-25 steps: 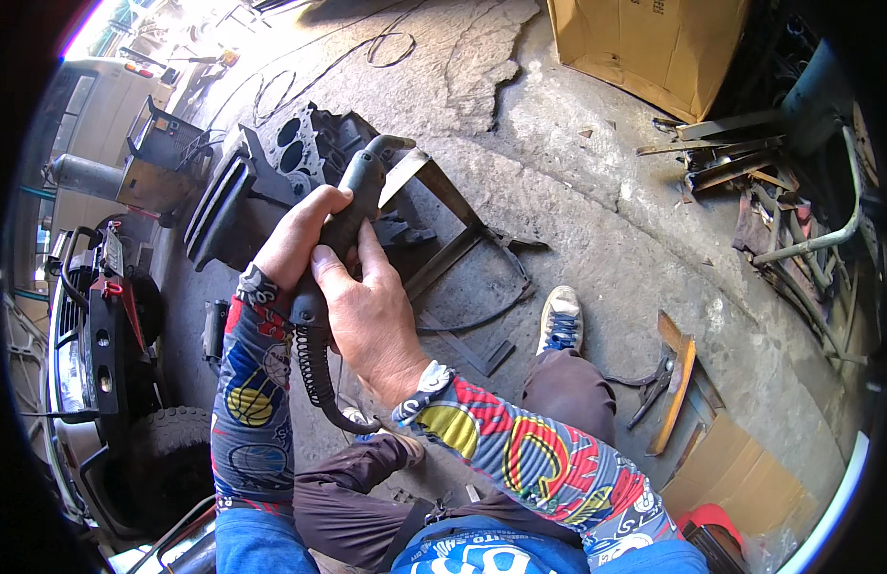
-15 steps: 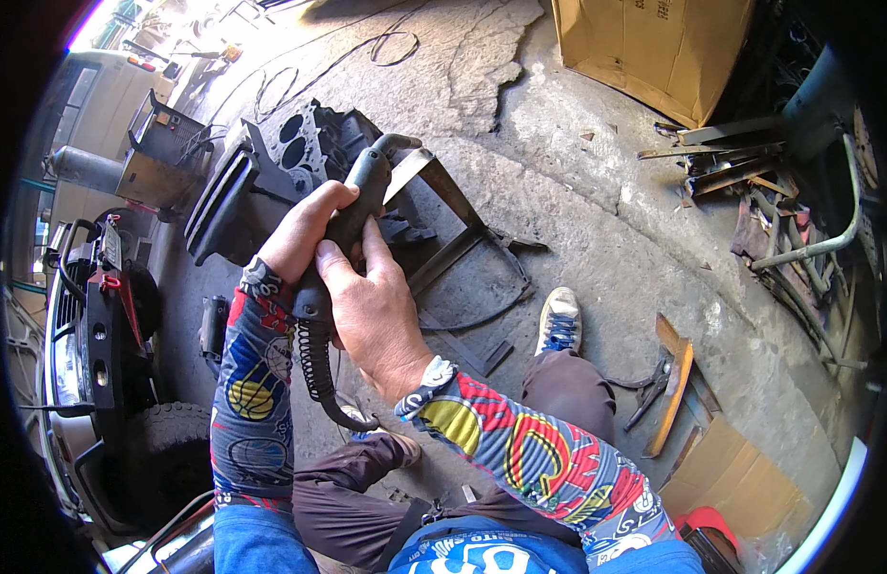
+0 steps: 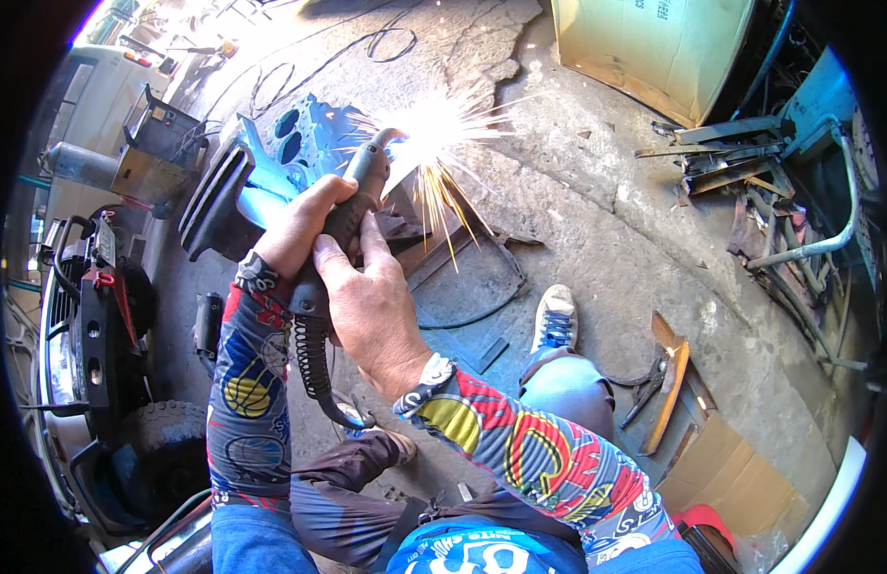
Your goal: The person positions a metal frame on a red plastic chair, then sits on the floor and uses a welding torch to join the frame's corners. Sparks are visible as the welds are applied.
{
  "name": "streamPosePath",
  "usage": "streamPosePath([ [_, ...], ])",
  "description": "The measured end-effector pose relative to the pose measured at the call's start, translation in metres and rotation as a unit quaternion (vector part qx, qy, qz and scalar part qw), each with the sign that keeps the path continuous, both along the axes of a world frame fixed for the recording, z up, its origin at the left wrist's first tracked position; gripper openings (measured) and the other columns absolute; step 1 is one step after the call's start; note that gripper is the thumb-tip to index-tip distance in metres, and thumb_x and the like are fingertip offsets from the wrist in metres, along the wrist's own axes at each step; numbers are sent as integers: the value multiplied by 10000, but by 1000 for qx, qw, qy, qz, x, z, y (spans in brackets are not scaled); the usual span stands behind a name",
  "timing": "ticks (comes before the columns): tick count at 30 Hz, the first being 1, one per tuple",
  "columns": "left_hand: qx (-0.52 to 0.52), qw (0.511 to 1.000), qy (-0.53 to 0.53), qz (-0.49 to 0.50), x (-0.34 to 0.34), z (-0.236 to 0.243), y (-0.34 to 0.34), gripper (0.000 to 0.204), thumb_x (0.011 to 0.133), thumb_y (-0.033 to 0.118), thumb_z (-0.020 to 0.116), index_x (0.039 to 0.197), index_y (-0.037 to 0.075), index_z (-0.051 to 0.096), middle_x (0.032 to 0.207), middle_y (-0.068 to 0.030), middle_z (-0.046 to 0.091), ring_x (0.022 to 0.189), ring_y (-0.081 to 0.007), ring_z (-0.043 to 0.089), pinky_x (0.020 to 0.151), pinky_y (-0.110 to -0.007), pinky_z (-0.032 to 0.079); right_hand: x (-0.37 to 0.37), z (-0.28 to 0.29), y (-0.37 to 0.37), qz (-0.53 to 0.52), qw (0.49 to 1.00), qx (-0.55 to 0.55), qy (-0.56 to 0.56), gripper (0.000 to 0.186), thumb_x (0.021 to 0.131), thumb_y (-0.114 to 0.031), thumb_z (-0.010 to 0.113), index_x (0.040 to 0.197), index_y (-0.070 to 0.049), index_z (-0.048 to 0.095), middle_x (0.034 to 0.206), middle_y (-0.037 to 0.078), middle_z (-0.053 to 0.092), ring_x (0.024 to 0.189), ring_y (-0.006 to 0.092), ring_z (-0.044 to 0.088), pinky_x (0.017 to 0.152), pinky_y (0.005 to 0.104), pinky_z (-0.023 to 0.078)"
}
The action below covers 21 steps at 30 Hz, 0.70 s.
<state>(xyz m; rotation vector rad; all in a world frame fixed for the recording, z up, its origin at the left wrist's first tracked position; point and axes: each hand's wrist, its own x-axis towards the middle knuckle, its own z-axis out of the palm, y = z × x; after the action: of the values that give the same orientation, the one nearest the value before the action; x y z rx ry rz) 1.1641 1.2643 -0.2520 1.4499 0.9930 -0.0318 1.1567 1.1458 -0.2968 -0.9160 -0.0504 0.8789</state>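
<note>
My left hand [image 3: 310, 222] and my right hand [image 3: 374, 311] are both wrapped round a black welding torch [image 3: 369, 172], whose spring-sleeved cable hangs down below them. The torch's bent neck reaches a glaring white arc [image 3: 434, 129], and yellow sparks fan out from it. That glare hides the tip and the top of the metal frame [image 3: 463, 239] beneath. Just behind the torch stands an engine block [image 3: 327, 134] with round bores, lit blue. Left of my left hand is a dark, thick-edged metal piece [image 3: 219, 203].
A vehicle's front end [image 3: 80, 316] and a boxy machine [image 3: 164, 134] stand at the left. Scrap metal [image 3: 731, 163] and a large cardboard box [image 3: 644, 57] lie right and far. By my shoe [image 3: 556, 320] are a clamp [image 3: 646, 390], a curved bar [image 3: 671, 402] and flat cardboard [image 3: 740, 474].
A bright arc has lit at the torch tip, throwing sparks and blue light over the engine block and my trouser leg. Both hands keep their grip and have hardly shifted.
</note>
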Motion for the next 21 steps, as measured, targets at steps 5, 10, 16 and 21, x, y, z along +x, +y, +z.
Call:
streamPosePath([
  [5,-2,1000,23,-21,1,4,-2,413,934,403,612,1097,29,677,811,-49,666,603,-136,588,572,-269,499,2,0,-2,26,999,-30,-34,728,1017,-395,572,1568,8,321,1339,212,618,1221,314,613,1031,361,486],
  [10,10,1000,11,-2,1,3,-3,425,927,403,613,1113,26,676,844,-61,673,621,-145,594,575,-273,501,2,2,-1,11,1000,-10,-7,547,1057,-233,568,1515,5,389,1249,116,625,1102,160,630,909,280,538],
  [16,12,1000,11,-14,-1,1,1,377,929,380,618,1094,43,656,829,-55,659,621,-146,591,570,-282,500,3,3,-2,20,999,-23,-9,592,1065,-226,555,1565,-7,325,1296,111,610,1142,159,621,942,278,531],
  [21,-32,999,-10,-4,0,-5,3,374,938,386,621,1088,46,665,820,-49,657,617,-138,590,570,-277,502,2,0,0,31,999,-11,17,611,1068,-232,554,1583,-16,306,1308,110,606,1154,155,615,955,285,527],
])
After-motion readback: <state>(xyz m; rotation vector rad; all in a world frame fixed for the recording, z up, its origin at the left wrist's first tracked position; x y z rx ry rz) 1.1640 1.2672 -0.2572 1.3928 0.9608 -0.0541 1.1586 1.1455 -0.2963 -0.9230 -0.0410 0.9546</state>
